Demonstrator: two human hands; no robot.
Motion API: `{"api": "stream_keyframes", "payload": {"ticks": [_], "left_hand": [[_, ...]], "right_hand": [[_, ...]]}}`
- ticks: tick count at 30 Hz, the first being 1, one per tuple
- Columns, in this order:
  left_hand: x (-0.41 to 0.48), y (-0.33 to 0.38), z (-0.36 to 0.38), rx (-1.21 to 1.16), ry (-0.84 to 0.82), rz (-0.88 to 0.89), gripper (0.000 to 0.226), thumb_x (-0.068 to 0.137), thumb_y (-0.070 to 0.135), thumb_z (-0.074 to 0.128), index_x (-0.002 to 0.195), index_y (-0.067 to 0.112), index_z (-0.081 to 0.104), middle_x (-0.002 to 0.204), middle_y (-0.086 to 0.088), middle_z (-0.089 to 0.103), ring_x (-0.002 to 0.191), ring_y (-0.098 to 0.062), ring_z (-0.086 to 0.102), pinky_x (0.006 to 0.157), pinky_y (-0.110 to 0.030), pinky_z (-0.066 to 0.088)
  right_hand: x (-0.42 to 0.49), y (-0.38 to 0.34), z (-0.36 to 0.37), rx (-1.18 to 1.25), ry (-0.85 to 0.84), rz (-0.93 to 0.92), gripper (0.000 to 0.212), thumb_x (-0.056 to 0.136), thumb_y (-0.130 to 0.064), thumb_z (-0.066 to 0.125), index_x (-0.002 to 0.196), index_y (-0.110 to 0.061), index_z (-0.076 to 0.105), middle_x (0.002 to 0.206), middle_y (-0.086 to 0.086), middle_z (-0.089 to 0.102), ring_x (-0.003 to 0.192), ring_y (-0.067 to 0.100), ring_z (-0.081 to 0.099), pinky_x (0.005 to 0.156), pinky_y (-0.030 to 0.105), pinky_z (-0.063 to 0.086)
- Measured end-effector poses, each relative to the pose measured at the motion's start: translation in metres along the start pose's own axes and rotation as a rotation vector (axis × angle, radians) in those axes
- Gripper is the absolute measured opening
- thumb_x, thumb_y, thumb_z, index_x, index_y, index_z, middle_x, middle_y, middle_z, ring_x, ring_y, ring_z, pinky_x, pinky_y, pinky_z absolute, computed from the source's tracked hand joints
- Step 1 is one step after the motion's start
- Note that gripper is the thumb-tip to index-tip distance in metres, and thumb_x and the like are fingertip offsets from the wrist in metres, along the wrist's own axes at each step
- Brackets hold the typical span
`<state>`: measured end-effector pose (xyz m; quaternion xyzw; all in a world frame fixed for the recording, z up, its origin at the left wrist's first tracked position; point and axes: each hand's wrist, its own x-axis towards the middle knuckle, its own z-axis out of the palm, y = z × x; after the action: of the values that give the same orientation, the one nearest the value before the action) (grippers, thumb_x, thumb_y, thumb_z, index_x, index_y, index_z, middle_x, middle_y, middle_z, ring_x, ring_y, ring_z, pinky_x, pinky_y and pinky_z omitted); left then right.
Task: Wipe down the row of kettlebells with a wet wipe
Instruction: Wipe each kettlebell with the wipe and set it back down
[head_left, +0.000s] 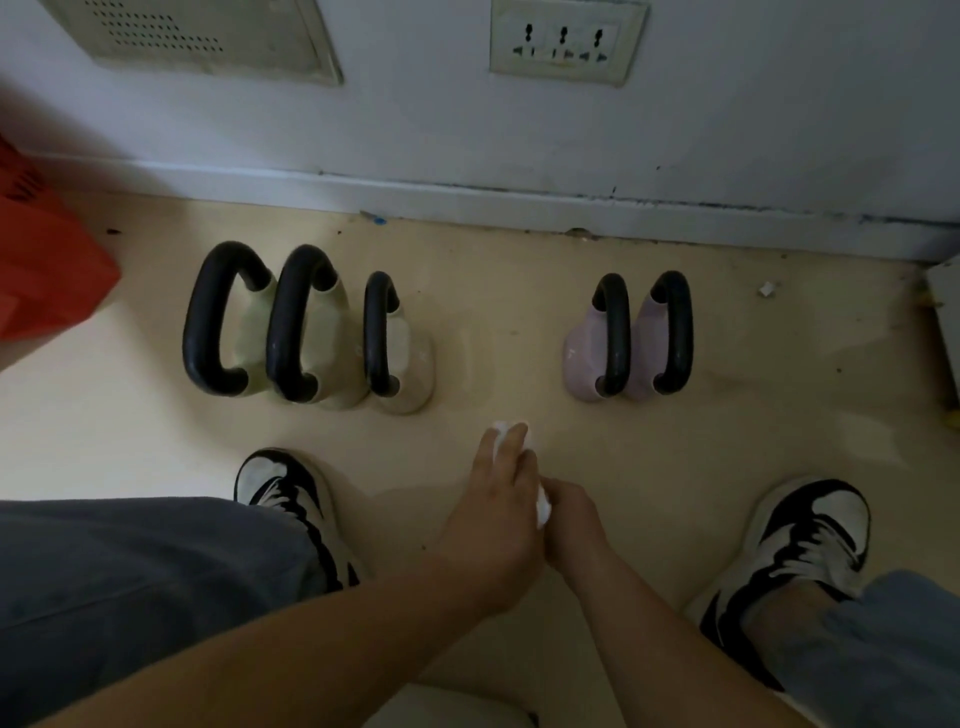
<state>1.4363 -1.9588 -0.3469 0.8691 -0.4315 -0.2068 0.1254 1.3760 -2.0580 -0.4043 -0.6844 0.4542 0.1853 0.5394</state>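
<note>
The wet wipe is gripped by both the left hand and the right hand, lower centre, seemingly being readied. The pale kettlebells mid-left and the lilac kettlebells mid-right are untouched. A forward reach is called for next.

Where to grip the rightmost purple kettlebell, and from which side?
Its black handle, from above: the loop stands upright on the rightmost purple kettlebell, running front to back. Likely enter from its right; the other purple kettlebell crowds its left.
</note>
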Motion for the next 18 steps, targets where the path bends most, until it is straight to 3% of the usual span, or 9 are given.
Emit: {"api": "stream_keyframes", "payload": {"ticks": [3,4,6,8,9,11,14,16,18], "left_hand": [[0.007,-0.004,-0.003,-0.094,-0.093,-0.018,0.059,0.1,0.016,0.043,0.154,-0.001,0.025,0.165,-0.017,0.003,0.153,-0.03,-0.002,0.124,-0.04,0.019],[0.021,-0.008,0.0,-0.188,-0.139,-0.1,0.054,0.101,0.018,0.044,0.151,0.002,0.032,0.163,-0.016,0.014,0.152,-0.03,0.013,0.122,-0.038,0.024],[0.056,-0.015,-0.005,-0.4,-0.199,-0.309,0.037,0.104,0.022,0.041,0.13,0.0,0.054,0.142,-0.02,0.049,0.132,-0.034,0.048,0.108,-0.036,0.041],[0.074,-0.016,-0.01,-0.499,-0.227,-0.45,0.033,0.106,0.023,0.037,0.11,0.001,0.061,0.127,-0.022,0.06,0.121,-0.036,0.055,0.096,-0.032,0.042],[0.07,-0.014,-0.007,-0.471,-0.194,-0.421,0.029,0.106,0.022,0.037,0.106,0.004,0.06,0.126,-0.022,0.059,0.12,-0.035,0.055,0.094,-0.031,0.042],[0.037,0.0,0.006,-0.471,-0.064,-0.323,0.034,0.103,0.018,0.042,0.133,0.007,0.052,0.148,-0.016,0.042,0.136,-0.029,0.043,0.107,-0.033,0.039],[-0.016,0.018,0.028,-0.322,0.063,-0.174,0.068,0.095,0.016,0.04,0.158,0.007,0.015,0.166,-0.012,-0.008,0.154,-0.028,-0.003,0.124,-0.044,0.014],[-0.016,0.02,0.032,-0.294,0.084,-0.162,0.07,0.094,0.017,0.041,0.158,0.003,0.015,0.166,-0.015,-0.007,0.153,-0.032,-0.002,0.124,-0.046,0.013],[0.006,0.014,0.025,-0.349,0.037,-0.27,0.065,0.096,0.015,0.046,0.155,0.004,0.021,0.163,-0.018,0.01,0.15,-0.036,0.016,0.12,-0.045,0.023]], "right_hand": [[0.001,-0.001,0.001,0.046,-0.009,0.009,0.019,0.091,-0.016,0.061,0.101,-0.021,0.078,0.083,-0.005,0.072,0.087,0.017,0.068,0.076,0.036,0.058],[0.002,0.0,0.0,-0.005,-0.019,0.012,0.019,0.087,-0.019,0.064,0.101,-0.021,0.077,0.077,-0.008,0.069,0.08,0.014,0.065,0.068,0.031,0.054],[0.003,0.005,0.001,0.016,-0.019,0.035,0.047,0.066,-0.04,0.066,0.111,-0.029,0.076,0.083,-0.003,0.074,0.075,0.014,0.064,0.069,0.034,0.056],[0.008,0.012,0.003,0.103,-0.032,0.038,0.062,0.058,-0.047,0.066,0.118,-0.034,0.074,0.096,0.003,0.078,0.081,0.018,0.068,0.079,0.04,0.058],[0.005,0.008,0.002,0.089,-0.043,0.023,0.047,0.065,-0.04,0.068,0.11,-0.032,0.075,0.092,0.002,0.077,0.082,0.018,0.068,0.079,0.04,0.058],[0.0,0.003,-0.001,0.078,-0.005,0.029,0.008,0.086,-0.018,0.067,0.083,-0.024,0.071,0.078,-0.004,0.07,0.081,0.018,0.065,0.074,0.032,0.054],[0.006,0.007,-0.002,0.177,-0.01,0.068,0.036,0.103,-0.013,0.053,0.07,-0.019,0.065,0.069,0.0,0.066,0.069,0.012,0.063,0.06,0.016,0.048],[0.006,0.007,-0.002,0.173,-0.011,0.076,0.038,0.105,-0.02,0.05,0.071,-0.017,0.065,0.076,0.005,0.069,0.072,0.011,0.063,0.066,0.018,0.049],[0.008,0.007,0.0,0.126,-0.014,0.056,0.031,0.103,-0.018,0.054,0.074,-0.017,0.062,0.078,0.004,0.066,0.074,0.013,0.062,0.07,0.019,0.05]]}}
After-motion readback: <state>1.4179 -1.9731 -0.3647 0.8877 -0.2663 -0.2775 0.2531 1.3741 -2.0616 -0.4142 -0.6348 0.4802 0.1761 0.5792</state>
